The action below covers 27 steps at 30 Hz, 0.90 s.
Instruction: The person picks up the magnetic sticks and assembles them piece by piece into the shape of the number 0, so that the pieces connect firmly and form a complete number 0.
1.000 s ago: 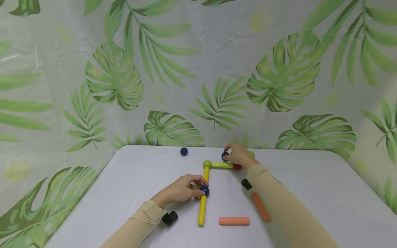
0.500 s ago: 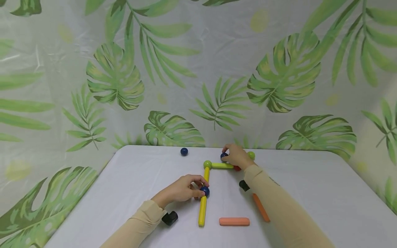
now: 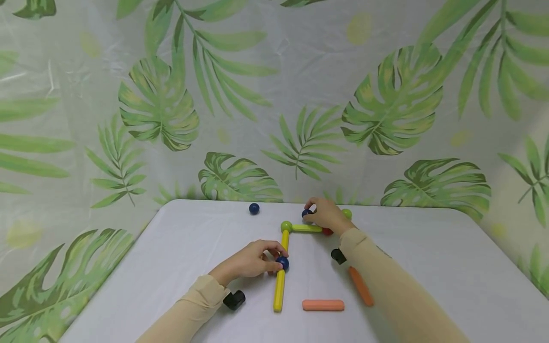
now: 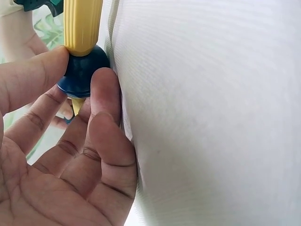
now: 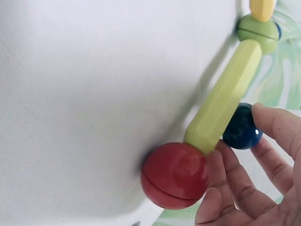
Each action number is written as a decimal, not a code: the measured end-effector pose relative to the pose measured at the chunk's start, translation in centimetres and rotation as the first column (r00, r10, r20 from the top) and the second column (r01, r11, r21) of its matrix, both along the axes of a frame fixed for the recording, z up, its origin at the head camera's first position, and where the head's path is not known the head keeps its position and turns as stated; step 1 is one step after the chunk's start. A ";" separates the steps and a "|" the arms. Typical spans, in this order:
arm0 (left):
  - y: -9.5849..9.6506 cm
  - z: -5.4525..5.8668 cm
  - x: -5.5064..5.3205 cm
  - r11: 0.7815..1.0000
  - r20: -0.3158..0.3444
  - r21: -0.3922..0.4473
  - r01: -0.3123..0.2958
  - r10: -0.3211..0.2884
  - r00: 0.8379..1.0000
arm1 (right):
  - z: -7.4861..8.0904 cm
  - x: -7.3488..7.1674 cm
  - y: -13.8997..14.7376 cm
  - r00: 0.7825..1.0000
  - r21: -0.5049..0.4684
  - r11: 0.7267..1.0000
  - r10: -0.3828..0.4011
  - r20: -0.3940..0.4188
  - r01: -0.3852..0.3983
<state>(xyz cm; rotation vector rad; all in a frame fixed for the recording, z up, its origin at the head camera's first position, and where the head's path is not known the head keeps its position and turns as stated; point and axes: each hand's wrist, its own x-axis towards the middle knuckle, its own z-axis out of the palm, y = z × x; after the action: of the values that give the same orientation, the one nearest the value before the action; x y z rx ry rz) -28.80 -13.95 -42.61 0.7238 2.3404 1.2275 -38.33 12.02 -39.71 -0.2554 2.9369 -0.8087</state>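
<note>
My left hand (image 3: 250,259) pinches a dark blue ball (image 4: 87,68) between thumb and fingers, low at the white tabletop. One yellow rod (image 3: 279,291) runs from this ball toward the near side, and another yellow rod (image 3: 285,240) leads away to a green ball (image 3: 286,226). From the green ball a yellow-green rod (image 5: 223,99) extends right to a red ball (image 5: 174,175). Just beyond that rod, my right hand (image 3: 327,215) holds a second dark blue ball (image 5: 243,127) by thumb and fingertips. In the head view, the hand partly covers the red ball.
A loose dark blue ball (image 3: 254,208) lies near the table's back edge, and a green ball (image 3: 347,214) sits behind my right wrist. Two orange rods, one crosswise (image 3: 323,305) and one slanted (image 3: 361,287), lie at the front right. A leaf-patterned sheet hangs behind.
My right hand has shifted slightly left with its dark blue ball, uncovering more of the green ball behind the wrist. The left hand stays in place on its ball.
</note>
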 end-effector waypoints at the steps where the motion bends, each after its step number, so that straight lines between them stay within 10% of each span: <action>1: 0.0 0.0 -0.1 1.000 -0.002 -0.001 0.001 -0.001 1.000 | 0.1 0.1 0.0 1.000 -0.007 1.000 0.006 0.000 -0.006; 27: -0.2 -0.2 -0.3 1.000 0.030 0.009 -0.018 0.018 0.999 | 1.2 6.3 1.2 0.982 -0.143 0.973 0.171 -0.077 -0.181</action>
<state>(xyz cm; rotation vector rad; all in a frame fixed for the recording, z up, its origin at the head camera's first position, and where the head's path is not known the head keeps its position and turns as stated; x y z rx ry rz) -29.05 -14.19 -42.77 0.6847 2.3232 1.2488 -32.03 13.21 -38.51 -0.5542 2.8607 -1.0111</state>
